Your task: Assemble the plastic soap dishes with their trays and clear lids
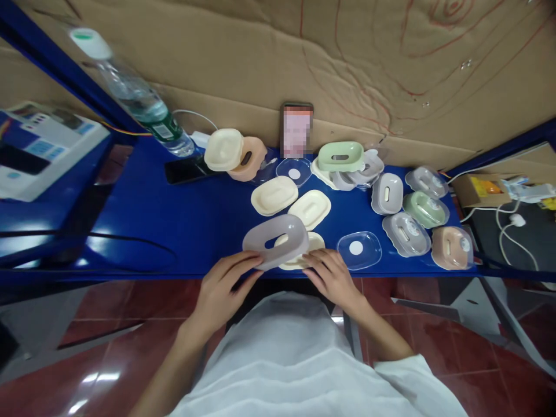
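A lilac-grey oval soap dish [297, 231] with a slot in its base is tilted up off the table, its left end pinched between the fingers and thumb of my left hand [223, 286]. My right hand [334, 278] has its fingers curled over the lower right edge of a cream oval tray [316, 242], close to the dish's right end. Part of that tray is hidden behind the dish. Just beyond lie two more cream trays [274, 196] [310, 209]. To the right of my right hand, a clear lid [369, 250] with a round white label lies flat.
Several lidded soap dishes [407, 233] stand at the right. Behind are a stacked green dish [341, 156], a peach dish [248, 165] under a cream tray, another clear lid [294, 172] and an upright phone [296, 130]. A water bottle [147, 107] stands at back left.
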Tool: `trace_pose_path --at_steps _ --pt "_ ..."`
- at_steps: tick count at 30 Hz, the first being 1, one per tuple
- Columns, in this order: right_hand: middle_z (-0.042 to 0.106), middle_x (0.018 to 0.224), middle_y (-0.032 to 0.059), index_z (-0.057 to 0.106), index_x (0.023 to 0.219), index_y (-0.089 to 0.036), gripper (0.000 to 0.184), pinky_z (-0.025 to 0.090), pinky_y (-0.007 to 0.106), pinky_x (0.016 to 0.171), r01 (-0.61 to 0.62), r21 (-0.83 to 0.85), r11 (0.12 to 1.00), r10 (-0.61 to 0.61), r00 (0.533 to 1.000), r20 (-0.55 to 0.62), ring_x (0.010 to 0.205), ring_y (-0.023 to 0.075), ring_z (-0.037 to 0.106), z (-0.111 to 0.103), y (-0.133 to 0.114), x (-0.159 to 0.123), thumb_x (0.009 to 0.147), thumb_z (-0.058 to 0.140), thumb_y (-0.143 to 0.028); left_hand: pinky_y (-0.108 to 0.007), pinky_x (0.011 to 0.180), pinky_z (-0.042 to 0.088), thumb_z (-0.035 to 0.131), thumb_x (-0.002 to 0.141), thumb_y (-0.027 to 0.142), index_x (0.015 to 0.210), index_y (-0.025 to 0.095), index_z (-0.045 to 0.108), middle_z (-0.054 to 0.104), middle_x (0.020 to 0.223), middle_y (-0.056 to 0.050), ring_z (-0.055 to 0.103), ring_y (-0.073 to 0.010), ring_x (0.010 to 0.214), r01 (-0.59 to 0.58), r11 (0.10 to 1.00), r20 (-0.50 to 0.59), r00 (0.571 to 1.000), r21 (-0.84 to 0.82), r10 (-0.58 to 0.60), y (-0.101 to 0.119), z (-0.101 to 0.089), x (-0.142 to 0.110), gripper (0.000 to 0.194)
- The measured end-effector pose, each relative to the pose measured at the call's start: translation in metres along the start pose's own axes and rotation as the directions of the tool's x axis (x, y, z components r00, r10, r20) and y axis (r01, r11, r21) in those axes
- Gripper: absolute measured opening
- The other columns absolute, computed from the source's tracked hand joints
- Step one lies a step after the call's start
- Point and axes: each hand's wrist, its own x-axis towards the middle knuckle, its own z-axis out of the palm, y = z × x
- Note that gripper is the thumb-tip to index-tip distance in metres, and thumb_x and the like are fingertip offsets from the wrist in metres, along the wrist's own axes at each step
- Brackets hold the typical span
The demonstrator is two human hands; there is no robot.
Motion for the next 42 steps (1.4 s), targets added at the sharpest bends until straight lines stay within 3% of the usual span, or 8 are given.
trace_pose_path --at_steps 4,6,15,24,30,35,38,42 --pt "0.07 0.132 0.0134 0.055 0.153 -0.027 0.051 0.061 0.045 0.101 -0.151 0.062 0.987 0.16 0.966 -0.203 0.124 0.0282 0.069 0.0 0.002 -0.022 0.104 0.062 -0.018 -0.036 0.094 0.06 0.07 0.101 0.018 0.126 0.022 0.069 0.079 0.123 -0.007 0.076 -0.0216 0.108 -0.115 0.993 0.11 0.987 -0.003 0.114 -0.001 0.021 0.002 0.025" --pt "0.066 0.141 0.0146 0.05 0.159 -0.029 0.059 0.061 0.048 0.106 -0.158 0.041 0.987 0.163 0.959 -0.23 0.132 0.0305 0.066 0.001 0.003 -0.029 0.103 0.063 -0.016 -0.036 0.092 0.059 0.069 0.102 0.017 0.127 0.022 0.069 0.079 0.123 -0.008 0.076 -0.0218 0.106 -0.15 0.989 0.146 0.978 0.007 0.148 -0.001 0.029 0.004 0.025" --pt "0.065 0.153 0.0098 0.059 0.152 -0.029 0.05 0.037 0.051 0.124 -0.023 -0.218 0.976 0.03 0.999 0.032 0.141 0.0292 0.06 -0.004 0.007 -0.025 0.104 0.068 -0.025 -0.039 0.091 0.057 0.069 0.101 0.016 0.126 0.02 0.067 0.079 0.121 -0.008 0.073 -0.0232 0.102 -0.261 0.962 0.208 0.948 0.077 0.24 0.001 0.045 0.006 0.025" --pt "0.077 0.132 0.0057 0.068 0.139 -0.029 0.036 0.031 0.047 0.123 -0.006 -0.245 0.97 0.021 0.998 0.059 0.131 0.0257 0.065 -0.003 0.012 -0.027 0.104 0.066 -0.02 -0.042 0.096 0.054 0.069 0.1 0.017 0.121 0.021 0.07 0.078 0.124 -0.009 0.069 -0.0255 0.106 -0.275 0.955 0.239 0.94 0.111 0.243 0.004 0.046 0.005 0.021" --pt "0.075 0.138 0.0067 0.068 0.138 -0.027 0.032 0.027 0.046 0.124 0.002 -0.212 0.977 0.02 0.995 0.1 0.137 0.0247 0.064 -0.011 0.006 -0.022 0.107 0.064 -0.022 -0.048 0.104 0.05 0.07 0.099 0.019 0.111 0.022 0.071 0.075 0.13 -0.01 0.067 -0.0281 0.115 -0.271 0.948 0.248 0.942 0.168 0.225 0.005 0.049 0.006 0.012" --pt "0.07 0.146 0.0123 0.064 0.145 -0.024 0.041 0.032 0.05 0.121 -0.117 -0.295 0.948 0.132 0.991 0.031 0.139 0.03 0.063 -0.041 0.021 -0.036 0.106 0.069 -0.036 -0.05 0.108 0.049 0.071 0.098 0.016 0.113 0.022 0.068 0.07 0.138 -0.012 0.063 -0.0309 0.128 -0.202 0.969 0.242 0.956 0.141 0.164 -0.005 0.042 0.001 0.017" --pt "0.077 0.133 0.0114 0.07 0.134 -0.022 0.03 0.042 0.049 0.111 -0.199 -0.319 0.927 0.198 0.98 -0.038 0.122 0.0299 0.072 -0.054 0.034 -0.049 0.105 0.069 -0.03 -0.048 0.108 0.052 0.072 0.097 0.014 0.115 0.022 0.068 0.069 0.137 -0.013 0.062 -0.0308 0.131 -0.17 0.98 0.206 0.968 0.106 0.146 -0.011 0.039 -0.002 0.02" --pt "0.082 0.112 0.0053 0.076 0.118 -0.024 0.019 0.054 0.04 0.094 -0.261 -0.077 0.962 0.241 0.949 -0.205 0.104 0.0234 0.077 -0.059 0.026 -0.046 0.103 0.067 -0.016 -0.052 0.106 0.054 0.073 0.097 0.017 0.123 0.023 0.067 0.068 0.136 -0.015 0.066 -0.0316 0.127 -0.161 0.977 0.165 0.977 0.14 0.137 -0.004 0.041 -0.002 0.027"
